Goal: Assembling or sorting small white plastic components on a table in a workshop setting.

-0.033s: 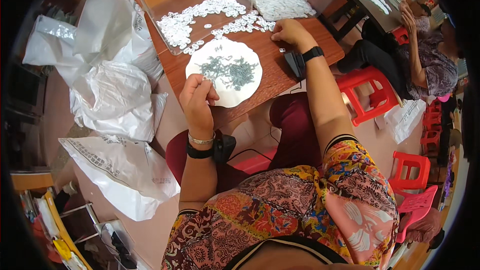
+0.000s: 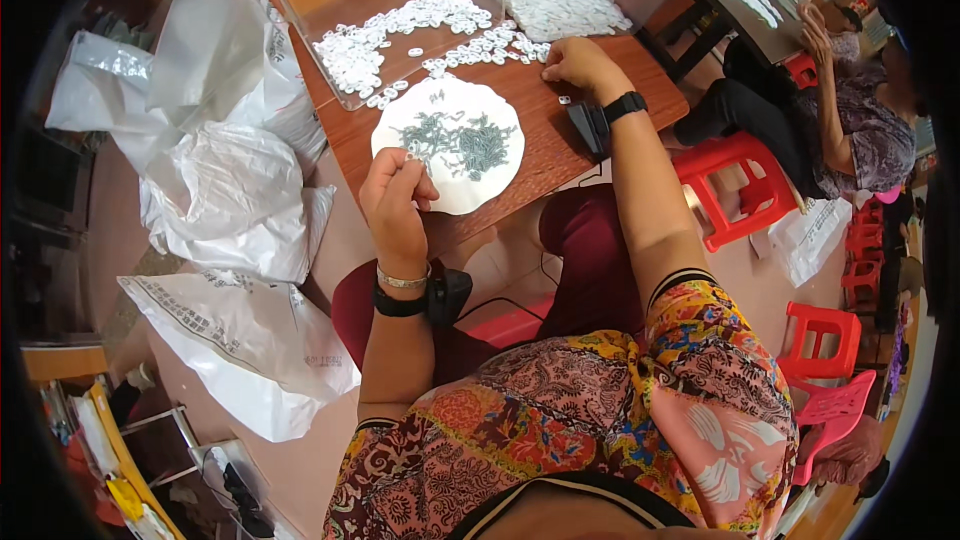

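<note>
A white plate [image 2: 455, 185] holding a heap of small grey-green metal pieces [image 2: 462, 140] lies on the brown wooden table [image 2: 560, 155]. My left hand [image 2: 395, 202] hovers at the plate's near-left rim, fingertips pinched together; whatever is between them is too small to make out. My right hand [image 2: 578, 65] rests farther back on the table, fingers curled down at the edge of a spread of small white ring-shaped parts [image 2: 485, 48]. More white parts fill a clear plastic tray [image 2: 390, 45]. Both wrists wear black bands.
White plastic sacks [image 2: 235, 200] are piled on the floor to the left. Red plastic stools [image 2: 735, 175] stand to the right, where another person [image 2: 860, 120] sits at a second table. A further pile of white parts [image 2: 565, 0] lies at the table's back.
</note>
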`<state>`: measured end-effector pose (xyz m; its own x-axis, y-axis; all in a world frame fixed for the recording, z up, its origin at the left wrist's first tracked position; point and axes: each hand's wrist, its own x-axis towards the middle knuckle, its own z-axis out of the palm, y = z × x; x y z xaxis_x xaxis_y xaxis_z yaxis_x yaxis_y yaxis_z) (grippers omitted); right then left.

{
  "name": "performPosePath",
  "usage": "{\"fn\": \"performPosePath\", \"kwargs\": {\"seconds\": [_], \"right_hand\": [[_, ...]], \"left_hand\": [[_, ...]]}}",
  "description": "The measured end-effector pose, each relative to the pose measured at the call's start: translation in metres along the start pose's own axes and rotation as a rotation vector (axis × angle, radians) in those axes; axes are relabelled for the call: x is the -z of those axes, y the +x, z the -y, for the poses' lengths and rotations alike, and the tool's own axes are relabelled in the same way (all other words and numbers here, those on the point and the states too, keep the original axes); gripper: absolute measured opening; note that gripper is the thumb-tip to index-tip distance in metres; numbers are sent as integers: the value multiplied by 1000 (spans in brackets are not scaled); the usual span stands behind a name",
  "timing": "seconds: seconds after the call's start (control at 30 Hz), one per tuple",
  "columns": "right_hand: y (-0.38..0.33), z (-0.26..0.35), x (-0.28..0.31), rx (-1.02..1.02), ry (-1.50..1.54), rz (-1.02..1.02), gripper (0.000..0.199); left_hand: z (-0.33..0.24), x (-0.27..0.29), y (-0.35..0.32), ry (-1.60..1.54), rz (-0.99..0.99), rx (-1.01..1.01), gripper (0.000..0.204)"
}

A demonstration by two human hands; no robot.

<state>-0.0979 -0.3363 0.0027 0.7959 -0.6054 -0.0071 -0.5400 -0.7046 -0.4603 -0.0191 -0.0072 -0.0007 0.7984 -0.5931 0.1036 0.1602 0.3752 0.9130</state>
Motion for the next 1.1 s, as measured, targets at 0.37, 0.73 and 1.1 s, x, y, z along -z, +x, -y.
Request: {"fn": "performPosePath", "kwargs": {"seconds": [0.37, 0.73, 1.1], "right_hand": [[-28, 80, -13, 232, 900, 267, 13], [-81, 155, -25, 408, 1012, 469, 16], [-83, 151, -26, 464, 824, 456, 18]], "left_hand": [[1, 3, -1, 103, 52, -17, 14], [1, 2, 1, -135, 86, 2, 18], [6, 3, 2, -269, 126, 21, 18]]}}
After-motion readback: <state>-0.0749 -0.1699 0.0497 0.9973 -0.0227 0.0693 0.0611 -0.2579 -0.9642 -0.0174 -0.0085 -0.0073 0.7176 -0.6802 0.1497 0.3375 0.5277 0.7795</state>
